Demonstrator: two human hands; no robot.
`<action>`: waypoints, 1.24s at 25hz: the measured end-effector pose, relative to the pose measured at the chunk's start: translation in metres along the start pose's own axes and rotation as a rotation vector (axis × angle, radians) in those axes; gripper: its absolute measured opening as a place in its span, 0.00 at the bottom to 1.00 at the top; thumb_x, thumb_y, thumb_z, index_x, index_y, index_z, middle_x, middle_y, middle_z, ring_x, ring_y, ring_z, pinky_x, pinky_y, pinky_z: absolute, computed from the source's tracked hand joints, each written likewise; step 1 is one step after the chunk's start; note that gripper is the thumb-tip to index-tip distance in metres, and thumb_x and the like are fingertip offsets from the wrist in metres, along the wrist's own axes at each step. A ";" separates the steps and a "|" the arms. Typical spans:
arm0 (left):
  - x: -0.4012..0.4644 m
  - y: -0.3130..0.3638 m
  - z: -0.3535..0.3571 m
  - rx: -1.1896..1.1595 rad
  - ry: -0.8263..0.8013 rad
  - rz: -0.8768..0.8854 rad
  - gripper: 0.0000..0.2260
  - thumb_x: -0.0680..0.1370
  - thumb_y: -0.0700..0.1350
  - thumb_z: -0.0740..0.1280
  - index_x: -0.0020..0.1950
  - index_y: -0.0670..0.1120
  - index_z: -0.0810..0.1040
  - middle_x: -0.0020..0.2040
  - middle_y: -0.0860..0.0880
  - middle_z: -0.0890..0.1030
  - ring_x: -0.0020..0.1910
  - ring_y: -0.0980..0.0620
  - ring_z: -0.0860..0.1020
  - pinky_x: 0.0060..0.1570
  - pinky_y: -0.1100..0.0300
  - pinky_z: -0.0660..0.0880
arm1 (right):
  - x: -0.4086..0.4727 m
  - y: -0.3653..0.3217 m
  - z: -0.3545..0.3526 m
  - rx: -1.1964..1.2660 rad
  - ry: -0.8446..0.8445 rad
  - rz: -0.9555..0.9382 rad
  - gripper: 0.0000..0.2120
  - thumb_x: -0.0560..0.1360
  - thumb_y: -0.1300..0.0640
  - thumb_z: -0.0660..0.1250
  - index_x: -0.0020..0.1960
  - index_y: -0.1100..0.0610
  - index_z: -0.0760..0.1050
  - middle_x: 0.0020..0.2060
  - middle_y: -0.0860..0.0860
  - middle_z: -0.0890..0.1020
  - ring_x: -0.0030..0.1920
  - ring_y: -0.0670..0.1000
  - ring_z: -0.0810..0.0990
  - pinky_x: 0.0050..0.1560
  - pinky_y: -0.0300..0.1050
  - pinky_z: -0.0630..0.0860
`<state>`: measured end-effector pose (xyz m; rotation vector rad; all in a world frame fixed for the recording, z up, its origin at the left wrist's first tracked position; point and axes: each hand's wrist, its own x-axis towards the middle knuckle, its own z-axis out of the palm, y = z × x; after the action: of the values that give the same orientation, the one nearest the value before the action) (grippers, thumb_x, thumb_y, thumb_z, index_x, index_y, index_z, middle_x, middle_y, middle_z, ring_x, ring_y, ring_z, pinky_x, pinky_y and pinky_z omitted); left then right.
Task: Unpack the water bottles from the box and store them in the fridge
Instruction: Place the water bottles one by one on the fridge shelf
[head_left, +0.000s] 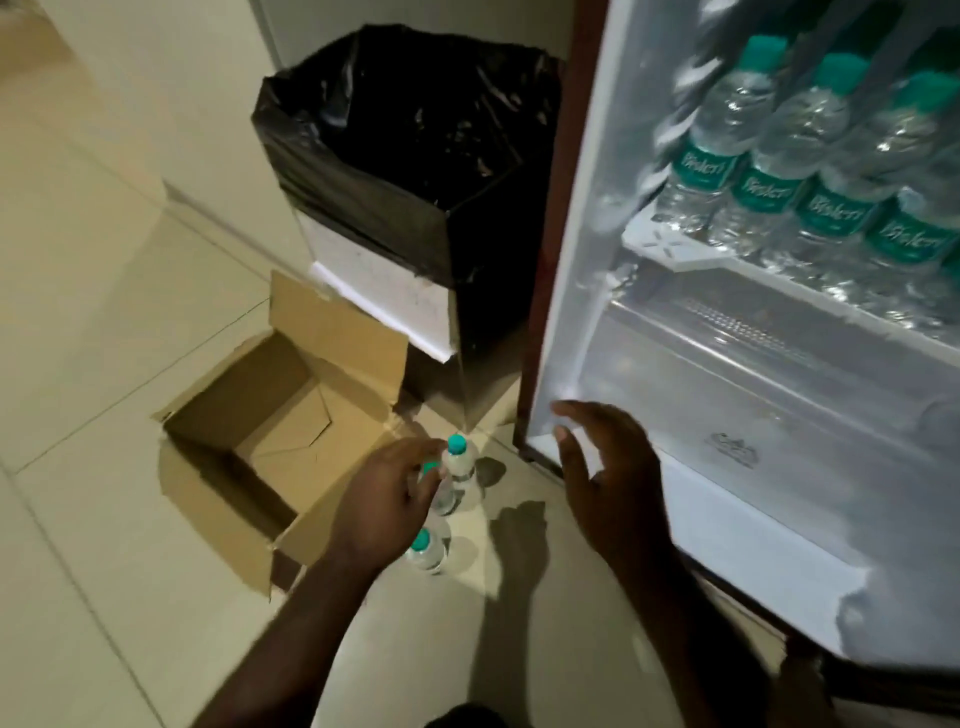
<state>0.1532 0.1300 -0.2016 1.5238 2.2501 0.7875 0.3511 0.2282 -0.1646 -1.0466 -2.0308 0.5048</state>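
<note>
Three small water bottles stand on the tiled floor (93, 322) between the open cardboard box (270, 447) and the lower corner of the fridge (753, 519). All three are upright, long axis vertical, green caps pointing up toward the camera. The far bottle (460, 465) stands free, its cap fully in view. The middle bottle (441, 491) is just beside it and partly covered by the left hand (387, 506); the fingers curl toward its neck and cap, and they seem to be closing on it, though motion blur makes it hard to tell whether they actually grip it. The near bottle (426, 551) stands a little closer to the person, below the left hand's palm and apart from it.

The right hand (605, 478) hangs in front of the fridge's bottom edge with fingers spread and loosely bent, holding nothing.

The box lies on the floor with its flaps folded outward and its inside showing only bare cardboard. Behind it stands a bin lined with a black bag (410, 135), against the fridge's dark side.

Inside the lit fridge, a row of shelf bottles (769, 171) stands on the shelf (670, 249), caps up, green labels facing out. Below the shelf sits a clear drawer (753, 364).
</note>
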 end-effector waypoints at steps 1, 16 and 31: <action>-0.005 -0.020 0.014 0.013 -0.013 -0.077 0.13 0.78 0.49 0.64 0.63 0.52 0.77 0.58 0.53 0.79 0.52 0.55 0.76 0.53 0.53 0.76 | -0.007 0.003 0.019 0.025 -0.043 0.017 0.11 0.77 0.57 0.63 0.55 0.57 0.80 0.52 0.52 0.83 0.54 0.51 0.79 0.60 0.42 0.72; 0.055 -0.086 0.104 0.080 -0.228 -0.358 0.09 0.77 0.42 0.65 0.56 0.49 0.77 0.47 0.52 0.76 0.37 0.61 0.70 0.36 0.67 0.65 | 0.009 0.063 0.200 -0.315 -0.868 0.165 0.28 0.79 0.55 0.62 0.76 0.48 0.56 0.74 0.54 0.59 0.69 0.55 0.68 0.66 0.50 0.69; 0.032 -0.032 0.124 0.217 -0.411 -0.104 0.11 0.79 0.46 0.64 0.57 0.44 0.80 0.53 0.44 0.80 0.50 0.47 0.78 0.51 0.59 0.74 | -0.061 0.105 0.075 -0.078 -0.474 0.549 0.16 0.77 0.55 0.66 0.63 0.58 0.71 0.56 0.56 0.79 0.58 0.54 0.78 0.56 0.46 0.77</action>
<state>0.1836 0.1834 -0.3188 1.4820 2.1280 0.1789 0.3668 0.2397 -0.3063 -1.6698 -2.1567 1.0443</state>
